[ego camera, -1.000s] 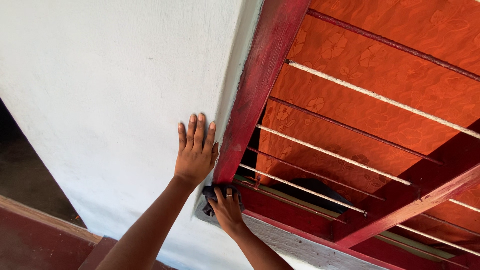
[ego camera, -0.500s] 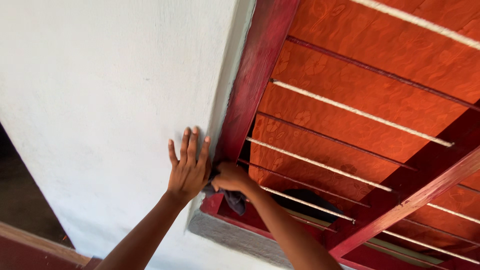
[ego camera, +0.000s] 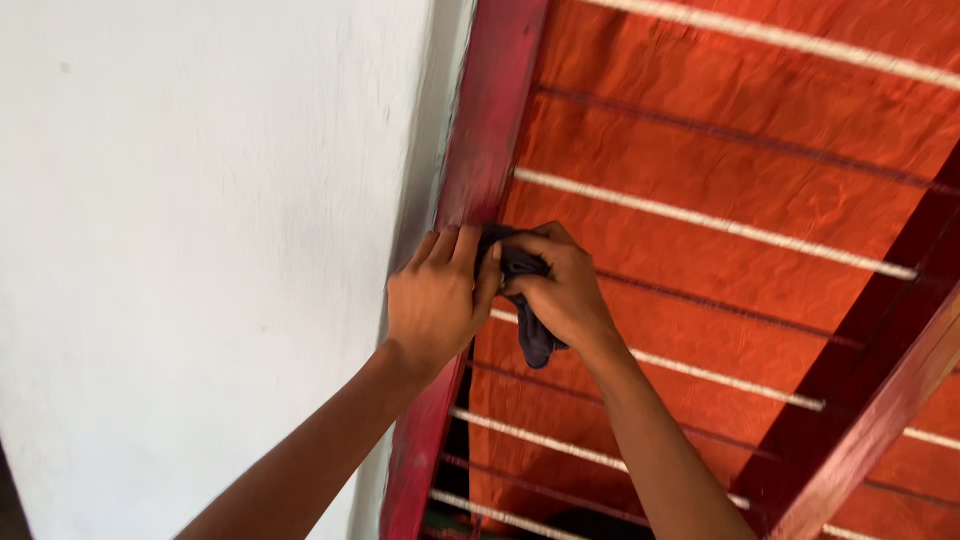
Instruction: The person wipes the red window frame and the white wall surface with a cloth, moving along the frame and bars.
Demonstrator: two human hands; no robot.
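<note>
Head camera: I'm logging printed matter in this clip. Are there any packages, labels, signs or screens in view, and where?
None in view. Only a white wall, a red window frame with pale bars over orange fabric, and the left hand and right hand on a dark cloth.

one head-worn view, close in, faces a red window frame (ego camera: 490, 150) beside a white wall (ego camera: 200, 250).
</note>
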